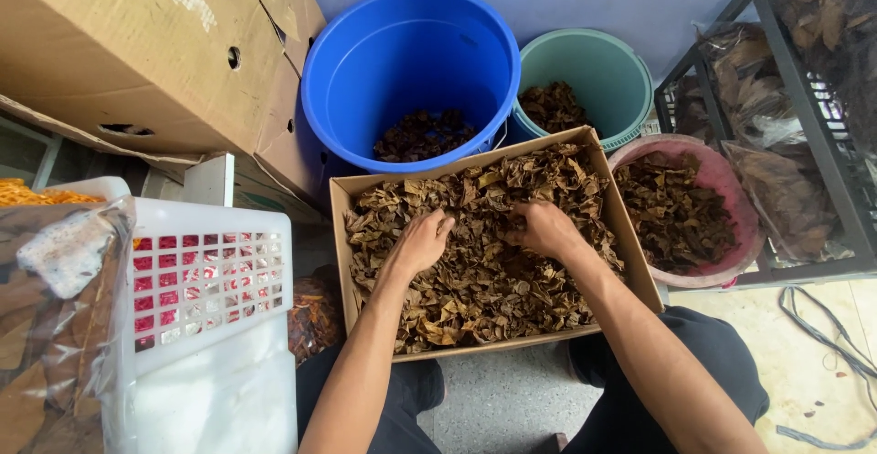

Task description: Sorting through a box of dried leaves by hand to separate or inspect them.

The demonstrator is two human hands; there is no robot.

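Both hands rest in a box (630,262) heaped with dry, curled brown leaves (484,280). The left hand (420,244) lies flat, grip released, on the pile; the right hand (545,227), just beside it, is curled, fingers dug into leaves. Beyond them stand a blue bucket (411,43), green bucket (598,61) and pink basin (731,189)

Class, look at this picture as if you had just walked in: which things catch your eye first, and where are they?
First, the open cardboard box at the centre, heaped with dry brown leaves, with the left hand and right hand pressed into the pile. Behind it stands a big blue bucket with dark pieces at its bottom, flanked by a green bucket and a pink basin of leaves on the right. A white plastic basket sits at the left.
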